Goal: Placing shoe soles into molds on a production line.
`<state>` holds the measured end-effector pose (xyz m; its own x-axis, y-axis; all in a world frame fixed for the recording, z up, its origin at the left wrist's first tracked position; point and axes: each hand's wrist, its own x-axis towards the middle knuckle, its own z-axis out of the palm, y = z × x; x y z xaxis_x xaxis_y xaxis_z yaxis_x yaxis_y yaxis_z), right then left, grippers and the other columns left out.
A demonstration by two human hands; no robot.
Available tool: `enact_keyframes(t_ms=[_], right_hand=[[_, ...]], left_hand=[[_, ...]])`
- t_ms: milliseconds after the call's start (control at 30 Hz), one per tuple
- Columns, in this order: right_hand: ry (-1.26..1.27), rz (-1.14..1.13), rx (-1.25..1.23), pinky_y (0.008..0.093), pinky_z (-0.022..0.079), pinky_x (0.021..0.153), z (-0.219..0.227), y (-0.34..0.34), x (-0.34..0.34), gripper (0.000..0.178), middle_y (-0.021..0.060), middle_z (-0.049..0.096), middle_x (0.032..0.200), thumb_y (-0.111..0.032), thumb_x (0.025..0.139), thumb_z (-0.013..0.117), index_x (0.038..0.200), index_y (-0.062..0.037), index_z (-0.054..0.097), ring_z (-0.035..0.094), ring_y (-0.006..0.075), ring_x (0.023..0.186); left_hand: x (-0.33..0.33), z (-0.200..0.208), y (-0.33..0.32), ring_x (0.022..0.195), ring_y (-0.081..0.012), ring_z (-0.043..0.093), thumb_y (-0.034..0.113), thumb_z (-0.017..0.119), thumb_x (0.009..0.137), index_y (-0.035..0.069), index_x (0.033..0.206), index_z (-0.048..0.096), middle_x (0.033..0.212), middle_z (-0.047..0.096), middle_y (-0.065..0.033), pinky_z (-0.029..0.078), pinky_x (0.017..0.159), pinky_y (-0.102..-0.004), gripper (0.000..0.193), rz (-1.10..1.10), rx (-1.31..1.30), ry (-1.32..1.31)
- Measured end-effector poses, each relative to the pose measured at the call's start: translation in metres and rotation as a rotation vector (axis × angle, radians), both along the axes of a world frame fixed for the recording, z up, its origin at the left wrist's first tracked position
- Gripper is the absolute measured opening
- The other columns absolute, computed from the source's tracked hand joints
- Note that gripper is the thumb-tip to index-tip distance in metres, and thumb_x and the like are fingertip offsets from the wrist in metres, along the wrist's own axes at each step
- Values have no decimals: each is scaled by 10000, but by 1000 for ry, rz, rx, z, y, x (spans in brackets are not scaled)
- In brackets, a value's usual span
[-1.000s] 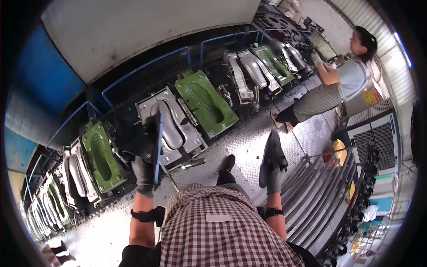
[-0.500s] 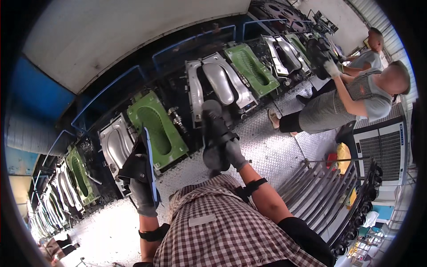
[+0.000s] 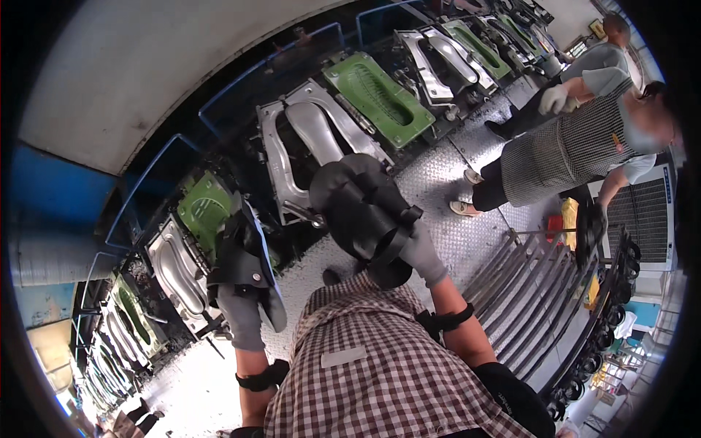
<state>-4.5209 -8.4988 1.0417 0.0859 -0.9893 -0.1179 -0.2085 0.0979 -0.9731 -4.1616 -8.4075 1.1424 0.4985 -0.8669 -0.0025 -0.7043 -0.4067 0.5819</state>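
My left hand (image 3: 242,318), in a grey glove, is closed around a black sandal-like piece (image 3: 232,264) with a pale blue edge and a metal stud. It is in front of a green sole-shaped mould half (image 3: 203,206). My right hand (image 3: 423,254), also gloved in grey, grips black wide-strap sandals (image 3: 358,208) by their near side, in front of my apron. They overlap, so I cannot tell how many there are. Beyond them is an open mould with a silver foot-shaped core (image 3: 312,131), beside another green mould half (image 3: 381,101).
More silver and green moulds (image 3: 447,55) line the bench, with blue rails (image 3: 274,67) behind. A tubular metal rack (image 3: 522,296) stands at right. A co-worker in a checked apron (image 3: 562,160) reaches toward it, holding something black; another person (image 3: 595,77) stands behind.
My view has shifted along the bench. The sandals in my right hand have come up closer to me. The co-worker has turned from the moulds toward the rack.
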Motion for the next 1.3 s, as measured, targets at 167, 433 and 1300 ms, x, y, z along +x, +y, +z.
enact_keyframes(t_ms=[167, 433, 1300], right_hand=[[-142, -365, 26, 370, 484, 1018, 23, -28, -49, 468, 145, 619, 1271, -2, 886, 610, 1342, 56, 521, 610, 243, 1145], [-34, -609, -24, 293, 526, 779, -31, -172, -184, 528, 103, 647, 1124, -12, 904, 533, 1427, 23, 475, 609, 151, 918], [-151, 90, -138, 355, 426, 1078, -16, -418, -255, 747, 161, 547, 1397, -117, 914, 700, 1560, -13, 341, 544, 216, 1226]], left_hand=[[-35, 5, -54, 917, -204, 707, 184, 610, 973, 50, 1121, 706, 1077, 733, -56, 570, 794, -346, 222, 170, -360, 1411], [-162, -19, -211, 673, -257, 706, 57, 587, 928, 9, 1021, 724, 825, 736, -153, 540, 591, -366, 172, -136, -158, 527], [-481, -50, -534, 879, -60, 572, 110, 658, 963, 60, 1383, 576, 1107, 626, 8, 498, 723, -219, 431, -88, -235, 1424]])
